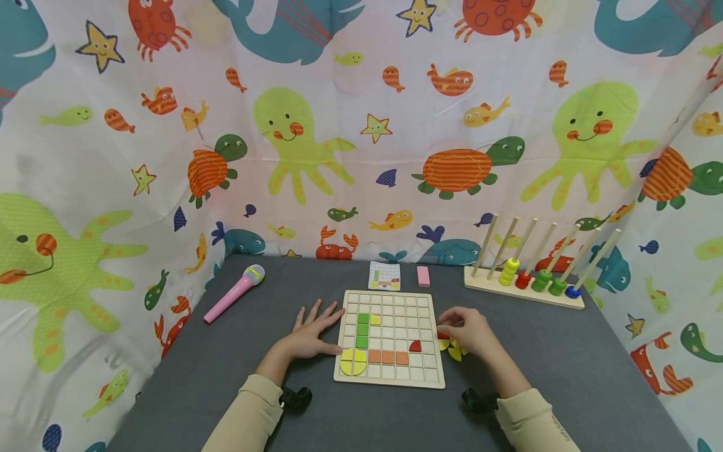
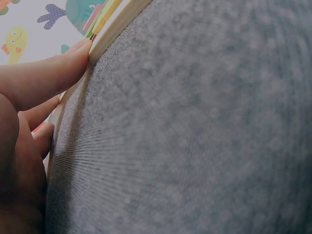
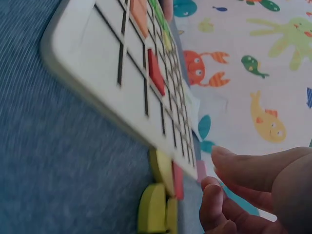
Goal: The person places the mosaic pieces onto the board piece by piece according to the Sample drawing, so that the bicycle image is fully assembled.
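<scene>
Lying on the dark tabletop (image 1: 186, 389), one pale wooden board (image 1: 390, 336) is carrying three green squares (image 1: 362, 329) in a line, three orange squares (image 1: 388, 357) in a row, one small yellow piece (image 1: 375, 319), one red piece (image 1: 415, 346) and four yellow quarters (image 1: 359, 368) making a circle. One loose red piece (image 1: 443, 336) and some loose yellow pieces (image 1: 455, 355) are lying just beside the board's right edge, too bunched up to count. Of the two hands, the left hand (image 1: 309, 336) is resting wide open with its fingers spread, and its thumb is touching the board's left edge. The right hand (image 1: 467, 328) is bending its fingers near its thumb, just over the loose pieces; I cannot tell if it is pinching one. Behind the board, one picture card (image 1: 384, 284) and one pink block (image 1: 423, 276) are lying near each other. One pink toy microphone (image 1: 228, 301) is lying far left, and one wooden stand (image 1: 480, 277) with seven sticks, five wearing beads, is standing at the back right. White cloth (image 1: 361, 220) with sea animals is hanging around the tabletop.
</scene>
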The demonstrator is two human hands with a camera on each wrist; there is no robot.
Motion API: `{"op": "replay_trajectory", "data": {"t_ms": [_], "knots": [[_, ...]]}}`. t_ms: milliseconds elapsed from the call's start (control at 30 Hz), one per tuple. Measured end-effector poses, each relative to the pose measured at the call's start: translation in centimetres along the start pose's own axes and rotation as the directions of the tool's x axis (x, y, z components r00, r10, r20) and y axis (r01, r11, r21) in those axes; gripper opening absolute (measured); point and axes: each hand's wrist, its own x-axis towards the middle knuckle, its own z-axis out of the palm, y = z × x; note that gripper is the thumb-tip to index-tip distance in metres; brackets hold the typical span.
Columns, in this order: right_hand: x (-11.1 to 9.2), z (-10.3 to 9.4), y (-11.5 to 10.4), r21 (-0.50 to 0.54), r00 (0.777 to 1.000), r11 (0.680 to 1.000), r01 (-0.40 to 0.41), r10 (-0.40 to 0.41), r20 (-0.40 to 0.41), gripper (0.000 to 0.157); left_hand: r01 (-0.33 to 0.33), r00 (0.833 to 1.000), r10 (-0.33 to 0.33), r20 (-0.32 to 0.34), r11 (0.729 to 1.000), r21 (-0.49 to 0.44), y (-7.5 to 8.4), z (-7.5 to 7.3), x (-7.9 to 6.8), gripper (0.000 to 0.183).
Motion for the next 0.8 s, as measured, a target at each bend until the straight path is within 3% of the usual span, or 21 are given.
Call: {"op": "replay_trajectory", "data": {"t_ms": [267, 500, 800], "knots": [[0.6, -0.1, 1.6, -0.048, 0.998, 0.998, -0.047, 0.049, 0.035, 0.030, 0.001, 1.000, -0.001, -0.010, 1.000, 0.003, -1.2, 0.7, 0.6, 0.099], [0.6, 0.0, 1.8, -0.094, 0.998, 0.995, -0.042, 0.046, 0.033, 0.032, -0.040, 0.999, 0.040, -0.010, 0.999, 0.004, -0.4, 0.2, 0.1, 0.098], [0.7, 0.0, 1.9, -0.098, 0.998, 0.994, -0.040, 0.045, 0.042, 0.024, -0.028, 1.000, 0.028, -0.002, 0.999, 0.017, -0.3, 0.1, 0.1, 0.097]]}}
